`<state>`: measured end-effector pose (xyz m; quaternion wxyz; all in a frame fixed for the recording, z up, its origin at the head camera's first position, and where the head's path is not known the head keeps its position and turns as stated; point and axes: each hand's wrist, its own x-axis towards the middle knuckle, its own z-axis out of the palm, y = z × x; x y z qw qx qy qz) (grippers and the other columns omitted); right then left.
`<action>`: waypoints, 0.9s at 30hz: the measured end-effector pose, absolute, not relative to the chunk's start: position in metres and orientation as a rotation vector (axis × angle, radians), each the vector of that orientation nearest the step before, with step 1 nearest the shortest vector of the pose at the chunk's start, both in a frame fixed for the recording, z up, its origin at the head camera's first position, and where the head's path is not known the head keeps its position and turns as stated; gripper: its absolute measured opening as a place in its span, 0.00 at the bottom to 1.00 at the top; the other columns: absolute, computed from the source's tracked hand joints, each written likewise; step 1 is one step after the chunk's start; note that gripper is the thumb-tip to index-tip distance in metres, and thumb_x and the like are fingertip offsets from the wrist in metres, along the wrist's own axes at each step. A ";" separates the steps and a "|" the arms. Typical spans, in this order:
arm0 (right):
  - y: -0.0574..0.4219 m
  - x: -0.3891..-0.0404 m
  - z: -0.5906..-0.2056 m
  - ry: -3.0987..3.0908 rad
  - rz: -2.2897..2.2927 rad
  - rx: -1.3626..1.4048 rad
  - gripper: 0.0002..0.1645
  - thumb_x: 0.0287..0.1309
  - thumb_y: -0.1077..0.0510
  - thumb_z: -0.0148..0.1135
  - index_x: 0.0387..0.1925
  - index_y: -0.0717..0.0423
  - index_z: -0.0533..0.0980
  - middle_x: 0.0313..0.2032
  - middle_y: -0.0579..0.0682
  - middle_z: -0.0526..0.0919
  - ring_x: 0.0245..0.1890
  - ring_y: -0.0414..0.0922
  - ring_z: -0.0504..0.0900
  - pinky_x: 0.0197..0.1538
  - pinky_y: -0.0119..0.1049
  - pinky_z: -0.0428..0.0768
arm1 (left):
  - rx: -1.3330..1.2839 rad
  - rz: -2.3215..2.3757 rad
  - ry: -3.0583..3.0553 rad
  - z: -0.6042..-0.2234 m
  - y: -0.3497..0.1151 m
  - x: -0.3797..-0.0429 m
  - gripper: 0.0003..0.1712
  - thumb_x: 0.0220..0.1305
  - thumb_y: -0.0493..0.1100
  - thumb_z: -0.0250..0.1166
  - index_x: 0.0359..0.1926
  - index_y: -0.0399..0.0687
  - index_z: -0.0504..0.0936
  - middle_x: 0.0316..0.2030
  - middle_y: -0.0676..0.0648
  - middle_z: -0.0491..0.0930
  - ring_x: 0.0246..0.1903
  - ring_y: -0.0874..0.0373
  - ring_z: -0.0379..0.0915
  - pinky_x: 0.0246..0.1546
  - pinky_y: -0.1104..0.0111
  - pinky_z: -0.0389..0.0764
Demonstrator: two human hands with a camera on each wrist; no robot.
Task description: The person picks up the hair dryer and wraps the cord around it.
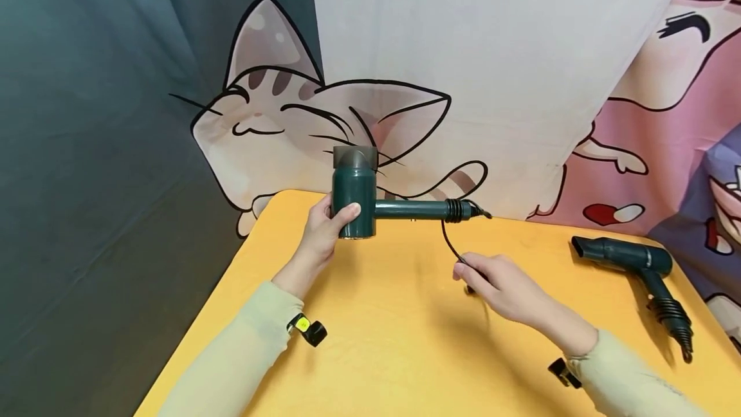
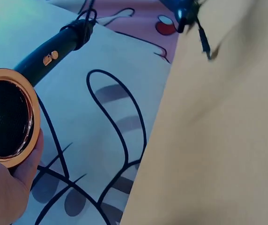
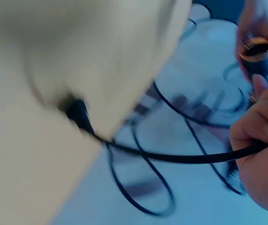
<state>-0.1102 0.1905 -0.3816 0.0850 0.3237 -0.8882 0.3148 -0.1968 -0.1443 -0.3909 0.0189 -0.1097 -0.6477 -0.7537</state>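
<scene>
A dark green hair dryer point(image 1: 354, 195) with a smoky clear nozzle is held above the yellow table, nozzle up and handle pointing right. My left hand point(image 1: 321, 227) grips its barrel, thumb across the front. In the left wrist view the copper-ringed rear grille point(image 2: 5, 119) faces the camera. Black cord point(image 1: 455, 211) is wound round the handle's end. My right hand point(image 1: 509, 288) pinches a loose length of that cord point(image 3: 185, 158), to the right of the handle and below it. The plug point(image 3: 78, 115) dangles from the cord, blurred in the right wrist view.
Another dark hair dryer point(image 1: 628, 256), its cord wrapped round the handle, lies at the table's right side. Behind the yellow table point(image 1: 370, 340) hangs a cloth backdrop point(image 1: 492, 50) printed with a cartoon cat. A dark curtain point(image 1: 104, 179) runs along the left edge.
</scene>
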 end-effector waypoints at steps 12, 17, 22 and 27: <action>0.204 -0.129 -0.305 -2.453 0.304 1.140 0.12 0.63 0.60 0.75 0.31 0.43 0.80 0.23 0.30 0.69 0.20 0.27 0.61 0.23 0.28 0.64 | -0.564 -2.223 -2.169 -0.396 -0.147 -0.191 0.34 0.64 0.47 0.69 0.68 0.38 0.76 0.56 0.36 0.82 0.50 0.49 0.79 0.50 0.64 0.84; 0.210 -0.148 -0.289 -2.539 0.267 1.180 0.12 0.63 0.57 0.77 0.30 0.41 0.79 0.23 0.29 0.70 0.19 0.26 0.62 0.23 0.28 0.65 | -0.620 -2.163 -2.246 -0.399 -0.147 -0.189 0.34 0.64 0.49 0.70 0.68 0.39 0.77 0.56 0.36 0.82 0.50 0.48 0.78 0.50 0.64 0.84; 0.217 -0.174 -0.283 -2.736 0.412 1.170 0.08 0.68 0.52 0.74 0.33 0.40 0.82 0.22 0.30 0.72 0.20 0.29 0.65 0.27 0.31 0.68 | -0.681 -2.188 -2.257 -0.400 -0.149 -0.187 0.37 0.63 0.51 0.71 0.68 0.37 0.76 0.55 0.35 0.82 0.49 0.48 0.80 0.50 0.63 0.86; 0.223 -0.196 -0.292 -2.928 0.664 1.089 0.13 0.70 0.49 0.72 0.28 0.41 0.79 0.20 0.35 0.66 0.20 0.33 0.62 0.29 0.32 0.65 | -0.712 -2.292 -2.213 -0.398 -0.151 -0.183 0.38 0.63 0.50 0.70 0.69 0.35 0.75 0.55 0.36 0.81 0.48 0.49 0.80 0.50 0.64 0.86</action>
